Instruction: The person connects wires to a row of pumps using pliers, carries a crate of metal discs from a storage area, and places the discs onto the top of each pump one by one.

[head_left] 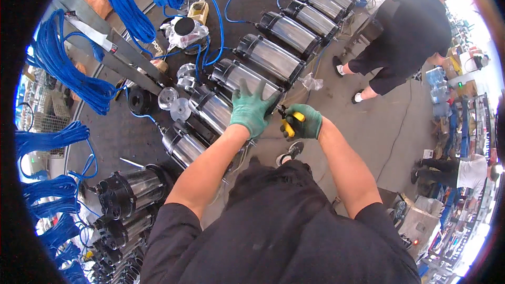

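My left hand, in a green work glove, lies with fingers spread on a shiny steel cylinder with black ends, which looks like a pump body. My right hand, gloved the same way, is closed around yellow-handled pliers. The pliers' dark jaws point toward the end of that cylinder; whether they touch anything is too small to tell. Just nearer lies another steel cylinder, partly behind my left hand and forearm.
Several like cylinders lie in a row on the dark bench. Blue cable coils hang at the left by a metal post. Clear discs lie on the bench. A person in black stands at the far right.
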